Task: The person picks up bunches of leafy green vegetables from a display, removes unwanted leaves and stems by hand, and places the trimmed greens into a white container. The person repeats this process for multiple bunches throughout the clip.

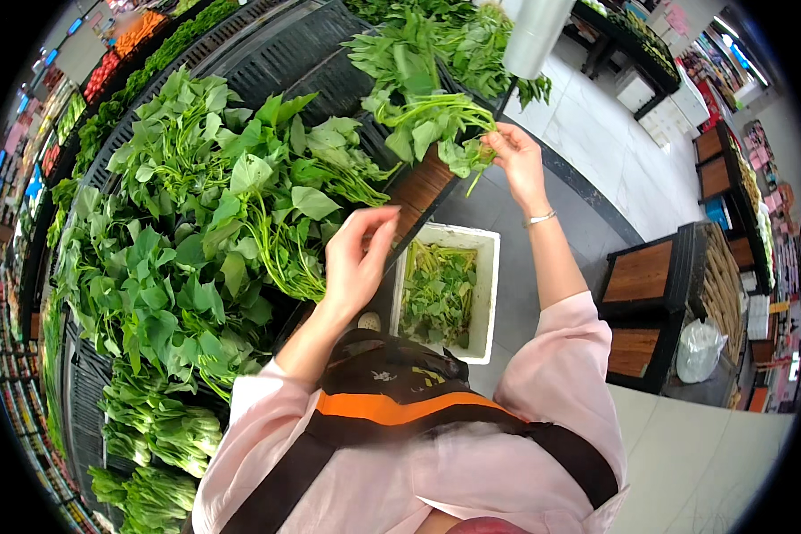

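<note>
A bunch of leafy greens (434,123) is held by its stems in my right hand (515,157), out over the display's wooden front edge (424,187). My left hand (360,257) is bent, with its thumb and fingertips close together beside the stems of the nearest bunches. Nothing shows between its blurred fingertips, though a small scrap could be hidden there. Left of that hand spreads a large heap of leafy greens (193,233) with heart-shaped leaves. Below, on the floor, a white foam box (487,294) contains loose leaves and stems (440,294).
Bok choy-like bunches (167,434) lie at the lower left on black slatted trays (274,53). A grey post (537,37) rises past the display's far corner. To the right stands a wood-panelled stand (641,280) with long brown roots (721,294) and a plastic bag (701,350).
</note>
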Demonstrator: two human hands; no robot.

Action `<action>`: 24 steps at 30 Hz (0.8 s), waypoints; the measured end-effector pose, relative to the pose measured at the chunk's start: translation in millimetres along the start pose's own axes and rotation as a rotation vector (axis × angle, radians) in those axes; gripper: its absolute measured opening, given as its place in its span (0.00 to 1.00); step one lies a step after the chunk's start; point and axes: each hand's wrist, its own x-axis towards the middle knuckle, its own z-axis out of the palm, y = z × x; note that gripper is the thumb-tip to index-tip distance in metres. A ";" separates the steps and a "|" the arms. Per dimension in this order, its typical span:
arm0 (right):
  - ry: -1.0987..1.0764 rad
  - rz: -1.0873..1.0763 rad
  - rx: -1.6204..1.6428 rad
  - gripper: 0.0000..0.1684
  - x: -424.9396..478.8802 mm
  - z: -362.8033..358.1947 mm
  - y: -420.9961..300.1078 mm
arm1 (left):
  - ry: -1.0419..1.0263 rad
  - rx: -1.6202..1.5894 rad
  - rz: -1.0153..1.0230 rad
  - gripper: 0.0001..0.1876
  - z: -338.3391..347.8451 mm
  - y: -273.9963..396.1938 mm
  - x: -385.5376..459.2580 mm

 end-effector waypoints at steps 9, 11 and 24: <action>0.168 -0.522 -0.628 0.12 -162.8 -6.6 -18.3 | -0.279 -0.195 -0.588 0.26 110.9 8.6 37.4; 0.151 -0.520 -0.619 0.18 -184.0 -17.5 -0.2 | -0.337 -0.277 -0.652 0.20 120.7 2.0 23.5; -0.496 0.338 0.057 0.21 -253.8 -95.3 34.4 | -0.566 -0.282 -0.525 0.09 142.8 -10.4 -31.2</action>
